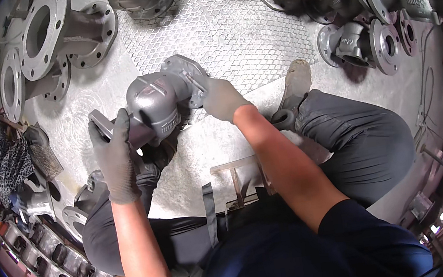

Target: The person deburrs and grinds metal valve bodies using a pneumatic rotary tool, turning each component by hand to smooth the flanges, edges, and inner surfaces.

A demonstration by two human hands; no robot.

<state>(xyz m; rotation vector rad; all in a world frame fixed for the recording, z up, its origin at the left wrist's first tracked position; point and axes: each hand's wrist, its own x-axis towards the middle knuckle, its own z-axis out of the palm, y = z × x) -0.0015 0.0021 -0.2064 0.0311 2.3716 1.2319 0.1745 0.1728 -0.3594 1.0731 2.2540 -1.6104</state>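
A grey cast-metal valve body [153, 104] with a rounded middle and flanged ends is held up between my two hands, above the floor in front of my legs. My left hand [116, 163], in a grey knit glove, grips its left flange, with the thumb and fingers on either side of the rim. At the other end, my gloved right hand [223, 98] is closed at the edge of the right flange [182, 67]. A thin, light strip shows by its fingertips; I cannot tell whether it is a tool or part of the casting.
Large flanged pipe castings [45, 35] stand at the far left, with more flanged valve bodies [352, 43] at the far right. A patterned metal plate [229, 30] lies ahead. Below me is a small wooden stool [234, 166]. Rows of castings [51, 259] line the lower left.
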